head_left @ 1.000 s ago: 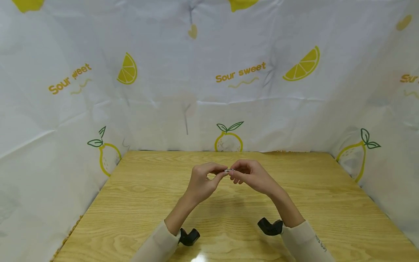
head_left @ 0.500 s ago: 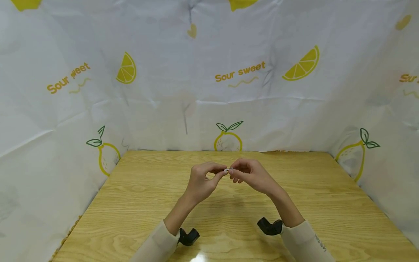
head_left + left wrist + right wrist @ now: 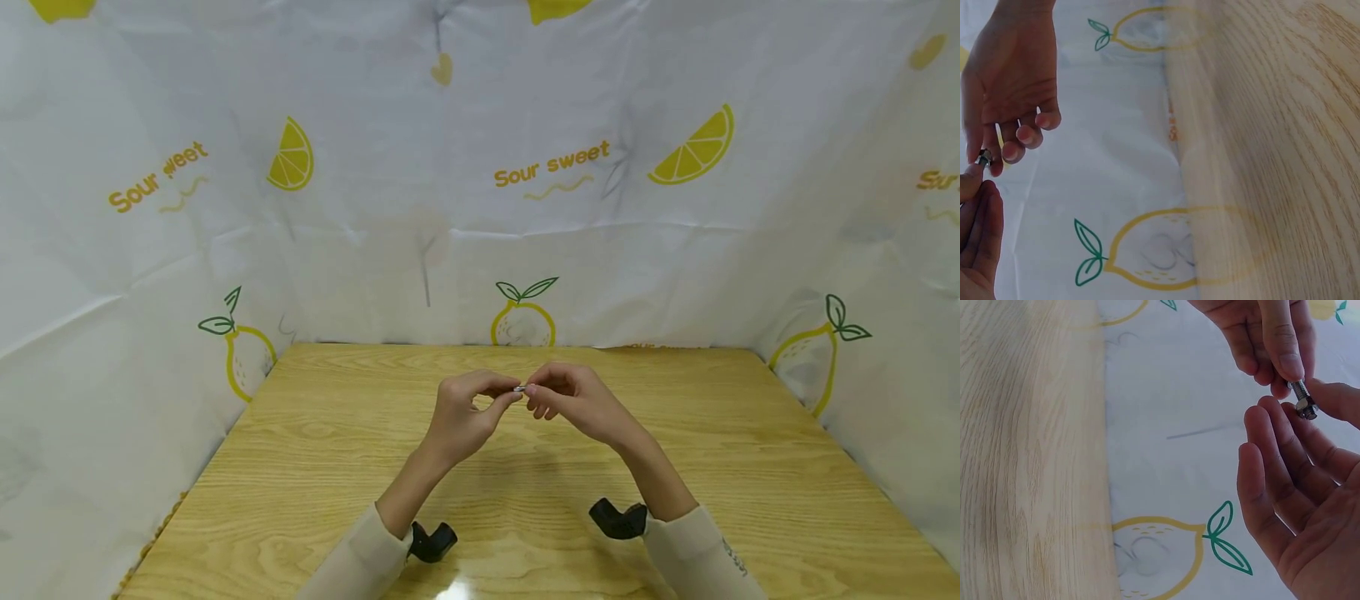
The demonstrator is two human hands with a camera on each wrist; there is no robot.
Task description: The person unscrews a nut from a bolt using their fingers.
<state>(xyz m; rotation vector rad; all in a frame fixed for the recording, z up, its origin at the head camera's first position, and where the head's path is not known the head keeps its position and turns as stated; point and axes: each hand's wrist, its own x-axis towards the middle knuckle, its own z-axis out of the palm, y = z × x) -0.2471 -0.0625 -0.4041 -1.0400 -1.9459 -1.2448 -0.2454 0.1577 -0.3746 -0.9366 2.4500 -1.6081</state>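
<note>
A small metal bolt [image 3: 1299,389] with a threaded shank is held up above the table, between the two hands. My left hand [image 3: 463,417] pinches one end of it between thumb and fingers, which hide that end. A hex nut [image 3: 1302,407] sits on the shank near the other end. The thumb and index finger of my right hand [image 3: 588,408] are at the nut, one on each side, while the other fingers stay loosely bent below. In the left wrist view the nut shows as a dark shiny bit at the right hand's fingertips.
The wooden table [image 3: 337,500] lies under both forearms. A white cloth [image 3: 375,275] printed with lemons surrounds it at the back and sides. A black angled wrist mount sticks out at each sleeve cuff.
Both hands keep nearly the same place. The right thumb and index finger shift slightly against each other at the nut, while the left hand holds the bolt still.
</note>
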